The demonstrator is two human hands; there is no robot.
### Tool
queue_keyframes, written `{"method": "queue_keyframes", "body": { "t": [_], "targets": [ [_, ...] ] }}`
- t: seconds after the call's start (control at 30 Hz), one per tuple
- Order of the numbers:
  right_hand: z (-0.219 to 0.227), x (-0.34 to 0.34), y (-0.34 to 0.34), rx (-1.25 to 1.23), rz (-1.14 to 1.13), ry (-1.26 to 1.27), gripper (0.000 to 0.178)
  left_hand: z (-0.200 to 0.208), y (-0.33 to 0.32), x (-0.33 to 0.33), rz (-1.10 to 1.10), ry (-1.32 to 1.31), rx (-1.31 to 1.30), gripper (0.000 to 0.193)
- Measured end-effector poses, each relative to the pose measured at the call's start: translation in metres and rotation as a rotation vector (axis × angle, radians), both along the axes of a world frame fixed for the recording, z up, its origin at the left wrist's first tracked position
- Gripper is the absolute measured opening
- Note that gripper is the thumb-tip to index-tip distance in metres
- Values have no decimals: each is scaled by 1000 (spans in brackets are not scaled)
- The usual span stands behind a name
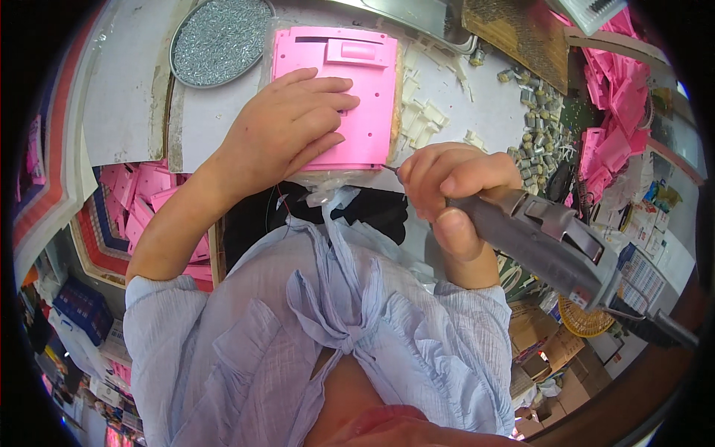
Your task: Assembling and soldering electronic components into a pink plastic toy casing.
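Pink panel, dark-grey screwdriver.

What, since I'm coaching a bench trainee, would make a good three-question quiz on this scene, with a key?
1. What does the person's bare right hand hold?
2. True or false: the bare left hand rests on the pink rectangular plastic panel.
3. Which things fill the round metal-looking grey dish at the upper left: (a) white plastic parts, (b) small silvery metal pieces, or (c) pink plastic parts?

Key:
1. A dark grey cylindrical power tool with a thin bit.
2. True.
3. b
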State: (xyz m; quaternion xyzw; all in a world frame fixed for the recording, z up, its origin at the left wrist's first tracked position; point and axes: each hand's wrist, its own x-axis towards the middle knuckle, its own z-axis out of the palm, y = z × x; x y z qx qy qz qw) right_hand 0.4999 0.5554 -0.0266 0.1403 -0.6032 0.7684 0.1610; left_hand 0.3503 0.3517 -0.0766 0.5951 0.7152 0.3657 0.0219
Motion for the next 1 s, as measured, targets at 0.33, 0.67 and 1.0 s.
{"method": "queue_keyframes", "body": {
  "t": [0.33,0.67,1.0],
  "targets": [
    [0,-5,-6,262,-42,2,27,-4,1,2,23,-42,10,20],
    [9,-40,-4,139,43,156,16,-6,0,1,27,-99,30,22],
    [6,-62,-2,231,105,82,27,-13,0,0,29,-109,29,22]
  ]
}}
